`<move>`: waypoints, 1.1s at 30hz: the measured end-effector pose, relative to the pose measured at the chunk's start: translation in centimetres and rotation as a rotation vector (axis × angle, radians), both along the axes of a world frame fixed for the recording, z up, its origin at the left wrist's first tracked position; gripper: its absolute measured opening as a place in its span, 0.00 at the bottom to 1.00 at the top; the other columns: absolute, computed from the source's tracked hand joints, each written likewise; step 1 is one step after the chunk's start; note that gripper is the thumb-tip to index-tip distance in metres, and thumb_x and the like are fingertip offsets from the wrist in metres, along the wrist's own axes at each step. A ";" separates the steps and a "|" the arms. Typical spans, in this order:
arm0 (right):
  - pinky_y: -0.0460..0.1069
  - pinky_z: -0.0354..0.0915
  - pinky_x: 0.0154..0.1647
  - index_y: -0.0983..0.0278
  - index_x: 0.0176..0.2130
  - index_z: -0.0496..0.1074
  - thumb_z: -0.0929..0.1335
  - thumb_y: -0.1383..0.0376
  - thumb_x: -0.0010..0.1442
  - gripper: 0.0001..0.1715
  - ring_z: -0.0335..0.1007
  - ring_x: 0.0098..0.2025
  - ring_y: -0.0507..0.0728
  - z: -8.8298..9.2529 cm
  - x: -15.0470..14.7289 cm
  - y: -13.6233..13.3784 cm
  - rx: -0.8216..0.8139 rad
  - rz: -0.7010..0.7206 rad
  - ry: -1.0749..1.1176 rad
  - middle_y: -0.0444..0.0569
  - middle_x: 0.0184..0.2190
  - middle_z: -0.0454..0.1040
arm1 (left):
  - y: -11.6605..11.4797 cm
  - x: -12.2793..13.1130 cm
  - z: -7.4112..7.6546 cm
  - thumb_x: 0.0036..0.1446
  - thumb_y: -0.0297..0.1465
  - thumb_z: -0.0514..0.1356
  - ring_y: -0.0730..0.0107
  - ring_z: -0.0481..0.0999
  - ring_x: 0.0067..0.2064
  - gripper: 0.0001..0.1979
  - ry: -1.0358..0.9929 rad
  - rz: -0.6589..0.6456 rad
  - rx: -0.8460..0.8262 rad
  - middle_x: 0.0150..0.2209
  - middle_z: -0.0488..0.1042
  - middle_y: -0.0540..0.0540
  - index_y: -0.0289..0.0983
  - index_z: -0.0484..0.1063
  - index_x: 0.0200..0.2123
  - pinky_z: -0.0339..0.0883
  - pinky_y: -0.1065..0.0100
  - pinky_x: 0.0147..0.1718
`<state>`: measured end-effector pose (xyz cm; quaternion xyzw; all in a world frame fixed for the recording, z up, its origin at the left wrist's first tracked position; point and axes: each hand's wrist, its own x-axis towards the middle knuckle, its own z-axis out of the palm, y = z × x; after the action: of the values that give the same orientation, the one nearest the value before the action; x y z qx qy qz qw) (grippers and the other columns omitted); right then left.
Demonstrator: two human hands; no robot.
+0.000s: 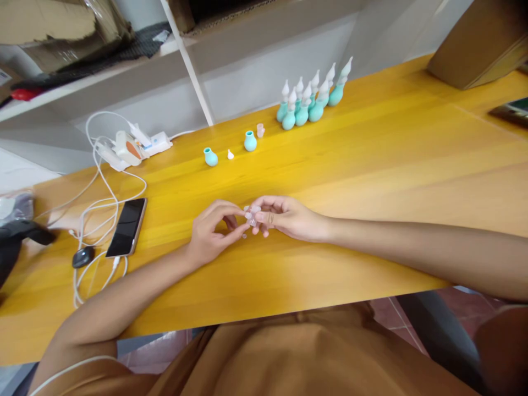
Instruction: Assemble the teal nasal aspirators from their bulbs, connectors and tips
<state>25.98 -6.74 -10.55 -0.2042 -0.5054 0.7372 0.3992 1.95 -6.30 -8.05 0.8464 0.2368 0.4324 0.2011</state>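
Above the table's front half, my left hand (216, 226) and my right hand (286, 218) meet at a small clear plastic piece (252, 215). Thumb and fingertips of each hand pinch it from either side, and the fingers hide part of it. Just below the left fingertips a tiny clear bit (244, 236) shows; whether it lies on the table I cannot tell. Farther back stand two open teal bulbs, one on the left (210, 157) and one on the right (250, 141). Near them are a small white tip (230, 154) and a pinkish clear connector (260, 130).
Several assembled teal bulbs with white nozzles (315, 102) stand grouped at the back. Left on the wooden table (350, 181) lie a phone (127, 227), white cables, a black mouse-like object (83, 257) and a power strip (159, 143). A cardboard box (474, 47) sits back right.
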 end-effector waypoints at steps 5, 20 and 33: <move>0.46 0.76 0.36 0.66 0.46 0.77 0.79 0.53 0.65 0.21 0.81 0.39 0.53 0.3 -0.1 -0.3 0.023 0.002 -0.058 0.50 0.39 0.82 | 0.4 -0.3 -0.5 0.62 0.32 0.75 0.74 0.81 0.36 0.27 -0.010 -0.081 -0.151 0.48 0.78 0.44 0.43 0.73 0.62 0.80 0.71 0.36; 0.45 0.60 0.25 0.65 0.45 0.73 0.66 0.47 0.76 0.24 0.64 0.26 0.48 0.7 0.4 -0.2 0.185 -0.111 -0.251 0.41 0.28 0.68 | 0.8 0.1 -1.0 0.60 0.24 0.69 0.71 0.75 0.41 0.14 -0.082 -0.113 -0.243 0.43 0.72 0.46 0.40 0.71 0.46 0.73 0.70 0.38; 0.53 0.70 0.45 0.61 0.59 0.76 0.66 0.64 0.75 0.16 0.75 0.47 0.60 -0.3 2.0 2.5 1.090 -0.282 -0.928 0.56 0.55 0.75 | 2.2 0.2 -0.9 0.65 0.38 0.71 0.77 0.75 0.31 0.13 -0.267 -0.099 -0.643 0.40 0.74 0.48 0.37 0.74 0.40 0.74 0.73 0.27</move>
<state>27.96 -4.28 -10.80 -0.3311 -0.8868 0.1599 0.2801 2.11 -4.09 -8.99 0.6862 0.2912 0.4323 0.5074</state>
